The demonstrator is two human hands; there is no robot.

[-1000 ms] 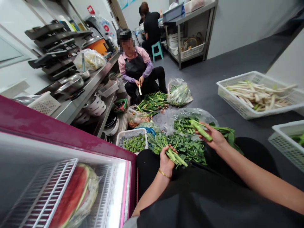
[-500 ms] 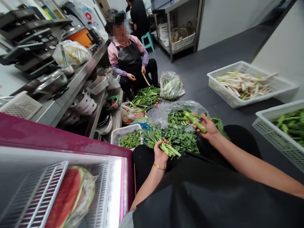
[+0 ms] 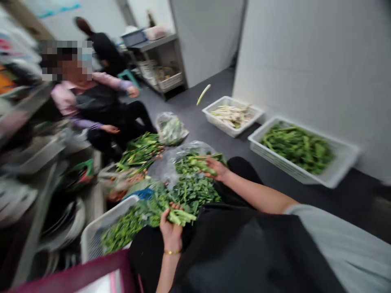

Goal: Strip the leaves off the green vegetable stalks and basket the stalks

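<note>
— What was gripped near the leaf heap (image 3: 197,192)?
— Stems (image 3: 182,217) by the left hand (image 3: 171,230), a stalk (image 3: 201,165) by the right hand (image 3: 218,169).
— Around it?
— A basket (image 3: 91,236) was set left, a bag (image 3: 172,130) beyond.

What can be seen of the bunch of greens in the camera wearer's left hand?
The bunch of greens has several pale green stems and darker, bluish-green leaves, all fresh-looking. The left hand grips it around the stems, fingers and thumb closed. It lies slantwise: bare stem ends point right in the picture, leaves spread left, overlapping the white basket in view; whether they touch it is unclear. Blur hides the exact stem count.
</note>
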